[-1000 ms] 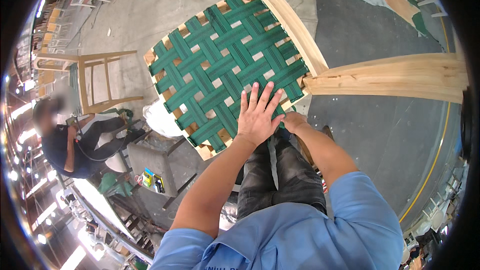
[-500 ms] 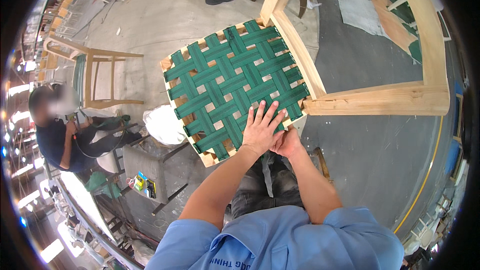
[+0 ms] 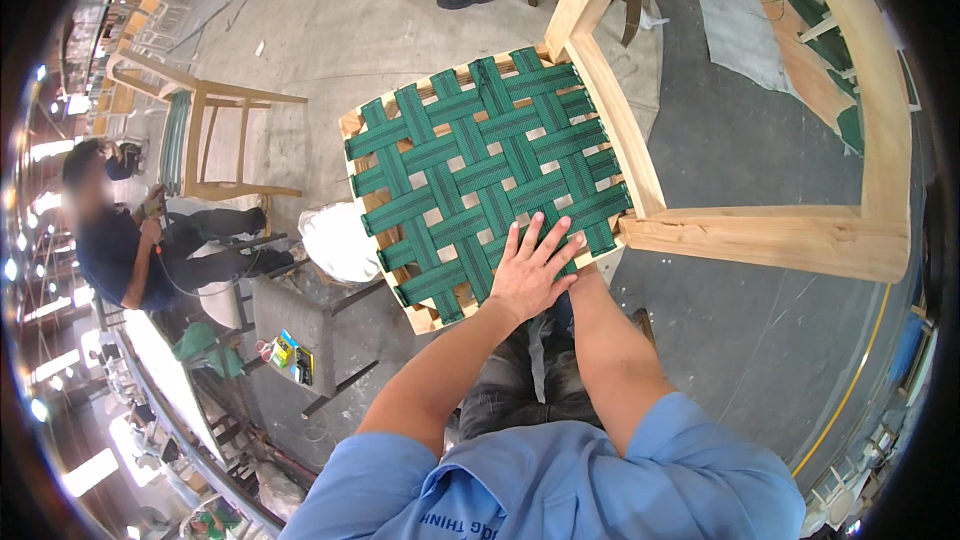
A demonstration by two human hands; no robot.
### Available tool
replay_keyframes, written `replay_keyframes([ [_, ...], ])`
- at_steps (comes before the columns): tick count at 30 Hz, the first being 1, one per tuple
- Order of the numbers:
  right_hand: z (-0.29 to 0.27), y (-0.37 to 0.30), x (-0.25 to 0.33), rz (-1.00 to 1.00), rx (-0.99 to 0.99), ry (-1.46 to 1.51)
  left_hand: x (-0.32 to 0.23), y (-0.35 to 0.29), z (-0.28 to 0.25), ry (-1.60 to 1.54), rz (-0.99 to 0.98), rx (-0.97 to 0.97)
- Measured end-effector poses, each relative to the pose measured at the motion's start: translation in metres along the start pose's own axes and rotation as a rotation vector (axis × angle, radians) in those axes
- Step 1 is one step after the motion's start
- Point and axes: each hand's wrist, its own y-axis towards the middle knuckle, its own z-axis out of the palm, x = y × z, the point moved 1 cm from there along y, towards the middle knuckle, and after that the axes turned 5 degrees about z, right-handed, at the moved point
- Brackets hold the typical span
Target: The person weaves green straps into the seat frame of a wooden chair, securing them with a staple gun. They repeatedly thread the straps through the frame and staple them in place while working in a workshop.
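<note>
A pale wooden chair frame (image 3: pixel 760 240) lies in front of me, its seat covered with woven green webbing straps (image 3: pixel 480 155). My left hand (image 3: pixel 535 265) rests flat on the webbing near the seat's closest corner, fingers spread, holding nothing. Beside it, my right hand (image 3: pixel 588 280) reaches down past the seat's near edge. Only its wrist area shows; the fingers are hidden under the frame, so what they touch cannot be seen.
At the left a person (image 3: pixel 125 230) sits holding a tool with a hose, near another wooden chair (image 3: pixel 215 140). A grey upholstered stool (image 3: pixel 290 325) carries small yellow packages (image 3: pixel 290 355). A white bundle (image 3: pixel 340 242) lies beside the seat. Dark chair legs stand at the top.
My right hand has moved from beside my left hand's thumb to further under the seat edge. The view has shifted slightly, and the seated person has turned the head.
</note>
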Motion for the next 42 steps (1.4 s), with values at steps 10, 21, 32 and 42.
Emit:
replay_keyframes([
  [10,-0.049,-0.024,-0.007,0.046,-0.037,-0.009,0.007,-0.006,-0.001,-0.037,0.133,0.045],
  [21,-0.044,0.027,-0.002,0.061,-0.050,-0.034,0.010,0.000,-0.001,-0.160,0.007,-0.046],
  [32,-0.072,0.069,0.021,-0.041,-0.111,0.002,0.016,-0.003,0.008,-0.284,0.015,-0.078],
  [42,-0.090,0.070,0.015,-0.086,-0.140,0.021,-0.076,-0.080,0.025,-1.530,-1.013,-0.021],
])
